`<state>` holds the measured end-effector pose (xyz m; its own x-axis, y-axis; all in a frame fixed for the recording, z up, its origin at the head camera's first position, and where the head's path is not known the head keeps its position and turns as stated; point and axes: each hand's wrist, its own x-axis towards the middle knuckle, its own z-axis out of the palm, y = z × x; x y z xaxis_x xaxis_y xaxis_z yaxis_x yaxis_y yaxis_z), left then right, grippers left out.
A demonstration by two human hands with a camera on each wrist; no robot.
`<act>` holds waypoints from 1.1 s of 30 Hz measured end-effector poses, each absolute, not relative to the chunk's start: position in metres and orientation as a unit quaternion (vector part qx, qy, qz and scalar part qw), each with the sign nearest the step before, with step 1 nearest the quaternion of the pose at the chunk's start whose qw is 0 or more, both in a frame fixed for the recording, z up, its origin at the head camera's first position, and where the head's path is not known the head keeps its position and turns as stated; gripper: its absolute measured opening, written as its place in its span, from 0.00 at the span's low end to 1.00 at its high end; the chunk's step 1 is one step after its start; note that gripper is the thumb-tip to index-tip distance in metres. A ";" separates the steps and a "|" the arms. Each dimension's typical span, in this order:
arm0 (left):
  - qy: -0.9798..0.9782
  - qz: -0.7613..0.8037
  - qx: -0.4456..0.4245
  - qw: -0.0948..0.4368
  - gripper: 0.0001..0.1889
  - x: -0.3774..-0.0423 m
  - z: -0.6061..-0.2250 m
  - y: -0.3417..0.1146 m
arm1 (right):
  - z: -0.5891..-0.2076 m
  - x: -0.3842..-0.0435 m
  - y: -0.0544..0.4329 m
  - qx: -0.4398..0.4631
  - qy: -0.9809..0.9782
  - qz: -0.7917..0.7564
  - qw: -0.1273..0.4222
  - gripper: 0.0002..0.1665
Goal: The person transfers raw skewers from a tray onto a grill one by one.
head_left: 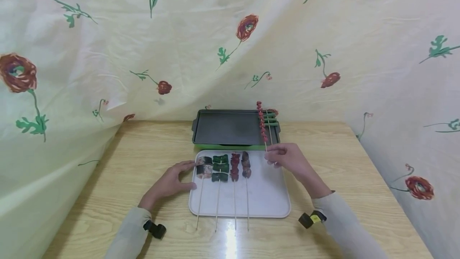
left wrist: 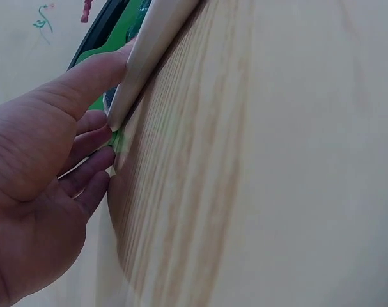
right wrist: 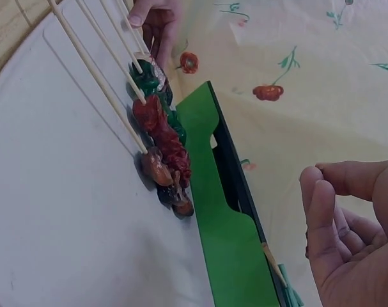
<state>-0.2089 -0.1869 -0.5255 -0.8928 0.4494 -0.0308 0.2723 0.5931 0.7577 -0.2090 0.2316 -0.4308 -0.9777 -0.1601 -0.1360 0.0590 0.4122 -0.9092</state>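
Note:
My right hand (head_left: 289,159) pinches the bare stick end of a skewer of small red pieces (head_left: 262,123), above the right end of a black-topped green grill (head_left: 228,127). Beside it, a skewer with green pieces (head_left: 270,119) lies on the grill. My left hand (head_left: 170,181) rests at the left edge of a white tray (head_left: 267,195), fingers spread and relaxed. Four kinds of skewers lie side by side on the tray: grey-pink chunks (head_left: 204,167), dark green pieces (head_left: 220,168), dark red meat (head_left: 234,167) and brownish pieces (head_left: 246,165).
The tray stands directly in front of the grill on a wooden table (head_left: 151,143). Stick ends overhang the tray's near edge. A flower-patterned cloth (head_left: 201,51) hangs behind the grill and along both sides of the table.

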 end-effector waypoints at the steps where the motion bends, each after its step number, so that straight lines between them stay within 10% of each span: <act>1: 0.886 0.402 0.203 0.110 0.40 -0.209 -0.526 -0.187 | -0.432 -0.210 0.232 -0.029 0.834 -0.541 0.103 0.22; 33: 0.886 0.405 0.199 0.112 0.41 -0.209 -0.526 -0.186 | -0.437 -0.219 0.229 -0.032 0.809 -0.567 0.148 0.26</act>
